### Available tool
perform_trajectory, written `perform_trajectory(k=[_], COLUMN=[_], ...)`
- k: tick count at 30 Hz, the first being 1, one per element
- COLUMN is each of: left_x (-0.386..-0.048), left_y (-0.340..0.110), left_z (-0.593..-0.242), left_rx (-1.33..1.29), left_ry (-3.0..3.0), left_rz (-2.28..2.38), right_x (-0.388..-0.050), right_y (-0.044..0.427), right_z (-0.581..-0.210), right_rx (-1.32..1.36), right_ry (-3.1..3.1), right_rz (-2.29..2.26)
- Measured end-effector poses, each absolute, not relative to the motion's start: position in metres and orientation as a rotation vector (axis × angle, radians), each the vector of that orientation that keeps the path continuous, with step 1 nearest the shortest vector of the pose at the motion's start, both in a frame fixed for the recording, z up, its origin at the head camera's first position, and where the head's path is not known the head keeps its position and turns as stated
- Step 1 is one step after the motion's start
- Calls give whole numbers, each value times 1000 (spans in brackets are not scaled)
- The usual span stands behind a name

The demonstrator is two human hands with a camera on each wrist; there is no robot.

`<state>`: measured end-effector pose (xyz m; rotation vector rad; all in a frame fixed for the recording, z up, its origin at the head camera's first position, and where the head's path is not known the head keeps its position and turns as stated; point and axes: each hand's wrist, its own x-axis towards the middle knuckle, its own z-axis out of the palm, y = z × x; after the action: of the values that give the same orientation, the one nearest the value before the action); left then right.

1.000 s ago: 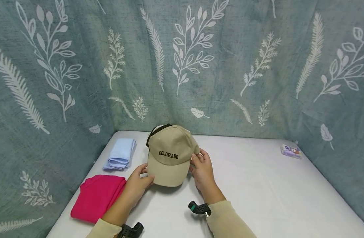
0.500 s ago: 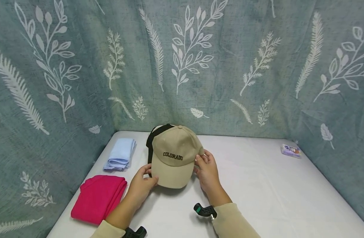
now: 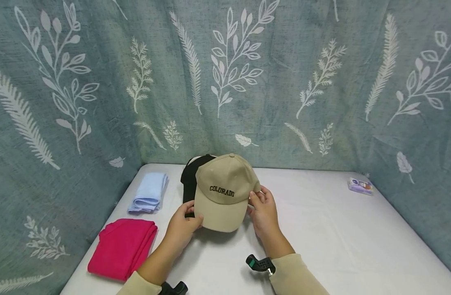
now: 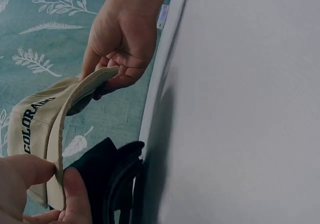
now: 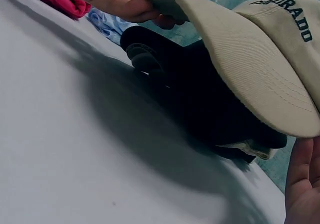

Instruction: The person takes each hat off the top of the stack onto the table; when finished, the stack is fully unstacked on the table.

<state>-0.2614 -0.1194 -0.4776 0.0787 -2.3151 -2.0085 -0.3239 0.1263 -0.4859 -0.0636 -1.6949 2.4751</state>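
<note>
A beige baseball cap [image 3: 225,180] lettered COLORADO is held up between both hands, brim toward me. My left hand [image 3: 182,225] pinches the left edge of its brim, thumb on top and fingers beneath, as the left wrist view shows. My right hand [image 3: 264,209] grips the cap's right side near the brim. Behind and to the left, a black cap [image 3: 189,182] is partly covered by the beige one in the head view. In the right wrist view the black cap [image 5: 200,94] rests on the white table, under the beige brim [image 5: 250,64].
On the left lie a folded pink cloth [image 3: 122,248] and, behind it, a folded light blue cloth [image 3: 149,192]. A small purple packet [image 3: 360,186] sits at the far right of the white table [image 3: 339,233]. Patterned green curtains [image 3: 277,102] enclose the back and sides.
Both hands have carried the beige cap to the right, so more of the black cap behind it shows. The cloths and packet stay in place.
</note>
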Motion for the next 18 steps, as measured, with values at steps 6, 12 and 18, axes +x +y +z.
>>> perform_trajectory(k=[6, 12, 18], left_x=[-267, -271, -276], left_y=[-107, -93, -74], left_z=[-471, -466, -463], left_rx=[34, -23, -72], left_ry=[-2330, -2360, -2384], left_rz=[-1996, -1981, -1960], right_x=[-324, -324, -327], right_y=[139, 154, 170], right_z=[-484, -482, -477], right_rx=[-88, -119, -131], right_ry=[-1712, -1705, -1672], right_rz=[2422, 2405, 2392])
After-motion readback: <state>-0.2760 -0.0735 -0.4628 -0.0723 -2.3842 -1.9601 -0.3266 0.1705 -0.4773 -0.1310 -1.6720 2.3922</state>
